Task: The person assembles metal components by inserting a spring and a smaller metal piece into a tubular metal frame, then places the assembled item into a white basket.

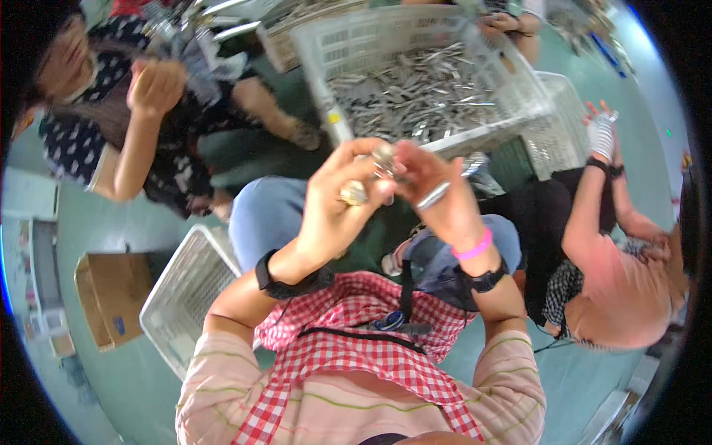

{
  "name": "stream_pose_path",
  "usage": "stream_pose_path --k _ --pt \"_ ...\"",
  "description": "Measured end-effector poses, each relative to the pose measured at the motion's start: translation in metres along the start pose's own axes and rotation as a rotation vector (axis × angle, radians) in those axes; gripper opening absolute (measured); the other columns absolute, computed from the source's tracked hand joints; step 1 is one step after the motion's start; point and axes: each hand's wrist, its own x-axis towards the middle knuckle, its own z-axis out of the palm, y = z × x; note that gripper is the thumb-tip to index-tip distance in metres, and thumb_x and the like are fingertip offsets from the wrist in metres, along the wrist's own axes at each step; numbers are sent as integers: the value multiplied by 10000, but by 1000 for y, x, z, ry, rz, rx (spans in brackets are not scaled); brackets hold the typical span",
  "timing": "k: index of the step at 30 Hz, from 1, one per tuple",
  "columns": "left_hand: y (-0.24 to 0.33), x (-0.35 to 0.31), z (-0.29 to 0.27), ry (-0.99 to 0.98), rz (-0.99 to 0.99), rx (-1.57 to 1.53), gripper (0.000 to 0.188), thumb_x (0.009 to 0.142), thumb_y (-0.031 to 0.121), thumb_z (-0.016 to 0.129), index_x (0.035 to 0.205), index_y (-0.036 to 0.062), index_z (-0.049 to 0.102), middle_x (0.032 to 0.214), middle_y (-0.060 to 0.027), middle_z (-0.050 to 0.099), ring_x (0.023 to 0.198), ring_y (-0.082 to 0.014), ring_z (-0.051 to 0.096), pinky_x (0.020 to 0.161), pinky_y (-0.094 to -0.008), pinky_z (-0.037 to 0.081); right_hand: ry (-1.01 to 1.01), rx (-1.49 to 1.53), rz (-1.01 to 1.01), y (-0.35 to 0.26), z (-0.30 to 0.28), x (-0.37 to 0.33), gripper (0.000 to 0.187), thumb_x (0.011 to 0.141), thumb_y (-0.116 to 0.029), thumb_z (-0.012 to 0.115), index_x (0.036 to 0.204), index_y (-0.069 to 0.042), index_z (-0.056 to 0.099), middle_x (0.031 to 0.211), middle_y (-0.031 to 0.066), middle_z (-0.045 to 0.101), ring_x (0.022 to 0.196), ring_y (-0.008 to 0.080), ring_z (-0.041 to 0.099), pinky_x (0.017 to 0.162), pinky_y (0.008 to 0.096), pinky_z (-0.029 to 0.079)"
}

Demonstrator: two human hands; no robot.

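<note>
Both my hands are raised in front of my lap, their fingertips meeting. My left hand (331,204) is closed round small shiny metal pieces. The round, gold-toned end of one metal piece (354,193) shows between its fingers. Another small metal piece (384,159) sits where the fingertips of both hands come together. My right hand (449,204), with a pink band at the wrist, is partly blurred. A slim silver metal piece (432,195) lies across its fingers. The exact kind of these pieces is too blurred to tell.
Beyond my hands, a white plastic crate (319,81) holds a heap of slim metal pieces (419,93). Another white crate (167,308) and a cardboard box (111,293) stand at left. Co-workers sit at left, at right and behind the far crate.
</note>
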Motion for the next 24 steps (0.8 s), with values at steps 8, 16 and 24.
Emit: stream_pose_path --k 8,16,24 --pt "38 -104 -190 482 -401 585 392 837 354 573 989 -3 630 598 34 532 508 -15 386 446 -175 293 74 -175 -50 -31 -17 -13 567 841 -549 412 1053 -41 548 686 15 457 563 128 406 482 249 308" --pt "-141 -342 -263 -65 -1278 610 263 739 245 589 765 -15 624 636 -92 592 554 -132 511 559 -313 429 129 -184 104 -11 -23 1 500 848 -489 466 976 -10 532 676 26 416 558 119 358 500 240 301" --pt "-220 -351 -195 -702 -1366 557 489 673 320 678 1075 63 570 819 -94 651 670 -206 636 618 -363 505 181 -348 173 13 -20 8 512 878 -509 381 963 -27 531 680 34 428 585 133 404 510 246 313"
